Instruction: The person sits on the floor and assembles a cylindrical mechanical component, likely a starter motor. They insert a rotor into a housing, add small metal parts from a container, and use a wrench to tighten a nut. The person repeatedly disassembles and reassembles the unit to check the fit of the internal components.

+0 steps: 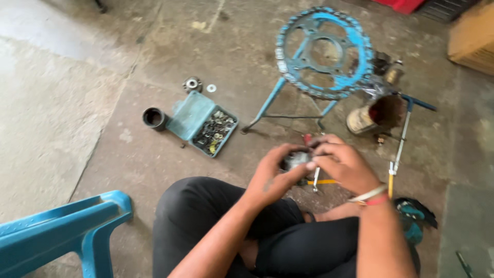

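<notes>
Both hands meet over the lap on a small dark metal part (297, 160). The left hand (271, 177) cups it from below, fingers closed around it; the right hand (343, 163) pinches its top with the fingertips. This looks like fitting or turning something on the part, which calls for a steady lower hand while the upper fingers work. What the fingers do exactly is blurred.

Beyond the grip stands a blue sprocket (324, 51) on a stand. Right of the grip lies a rusty can (373, 116). Left and beyond sits an open box (203, 122) of small hardware, then a dark cup (154, 118) and a washer (211, 88). Just beneath the hands lies a small tool (316, 180). Nothing blocks the hands.
</notes>
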